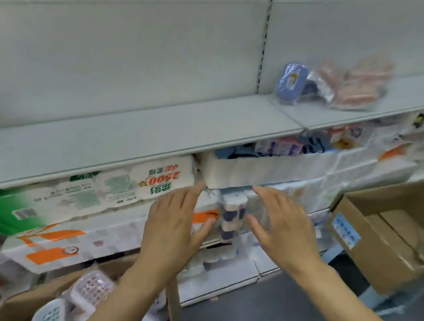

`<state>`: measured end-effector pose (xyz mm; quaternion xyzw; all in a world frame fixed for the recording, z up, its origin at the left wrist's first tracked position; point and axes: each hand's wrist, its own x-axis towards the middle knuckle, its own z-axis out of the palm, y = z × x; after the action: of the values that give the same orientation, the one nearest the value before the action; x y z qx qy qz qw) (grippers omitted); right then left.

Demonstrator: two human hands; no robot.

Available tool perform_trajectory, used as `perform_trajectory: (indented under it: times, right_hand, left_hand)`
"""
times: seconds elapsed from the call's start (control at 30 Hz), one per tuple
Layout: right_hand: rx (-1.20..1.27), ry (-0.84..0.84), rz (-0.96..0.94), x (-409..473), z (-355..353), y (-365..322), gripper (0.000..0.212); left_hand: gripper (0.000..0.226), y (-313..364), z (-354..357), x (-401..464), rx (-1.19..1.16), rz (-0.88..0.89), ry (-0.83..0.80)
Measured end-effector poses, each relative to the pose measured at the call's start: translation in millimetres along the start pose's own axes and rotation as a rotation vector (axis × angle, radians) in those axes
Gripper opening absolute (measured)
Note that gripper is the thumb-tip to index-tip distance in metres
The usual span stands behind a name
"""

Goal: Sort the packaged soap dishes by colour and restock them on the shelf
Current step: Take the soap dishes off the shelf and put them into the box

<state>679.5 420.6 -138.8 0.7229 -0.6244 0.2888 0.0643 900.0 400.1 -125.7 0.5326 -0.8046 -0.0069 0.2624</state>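
Observation:
My left hand (175,225) and my right hand (280,228) are raised side by side in front of the lower shelf, fingers spread, palms turned toward each other. Neither visibly holds anything, though the spot by my right thumb is blurred. On the grey shelf (138,134) above, a blue packaged soap dish (291,82) stands on edge. A pile of pink packaged soap dishes (358,82) lies just to its right. Below my left arm, a cardboard box (33,298) holds more packaged dishes, with a pink one (91,290) and a pale blue one (50,311) showing.
Tissue and paper packs (160,177) fill the shelf under the grey board, right behind my hands. An open cardboard box (384,237) stands at the right. Dark floor (279,317) runs between the boxes. The grey shelf's left stretch is bare.

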Motion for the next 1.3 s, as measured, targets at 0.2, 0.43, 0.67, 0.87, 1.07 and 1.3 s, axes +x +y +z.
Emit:
perform_trajectory:
  times: [0.2,0.43,0.67,0.87,1.07,1.3]
  right_hand:
    - [-0.017,0.044,0.067,43,-71,145,0.061]
    - [-0.013,0.061,0.136,82,-129,287,0.063]
    - [0.052,0.032,0.204,138,-142,389,0.067]
    - [0.068,-0.008,0.146,224,-132,481,0.068]
    - [0.193,-0.103,0.152,332,-106,541,0.067]
    - [0.207,-0.304,0.14,404,-47,578,0.066]
  left_hand:
    - [0.074,121,53,102,-0.022,0.074,0.049]
    - [0.074,231,114,199,-0.21,0.08,0.051]
    - [0.073,285,152,302,-0.216,0.174,-0.016]
    - [0.076,294,189,421,-0.162,0.17,0.022]
    - [0.083,272,236,539,-0.047,-0.009,0.015]
    - [0.089,251,270,584,0.226,-0.076,-0.017]
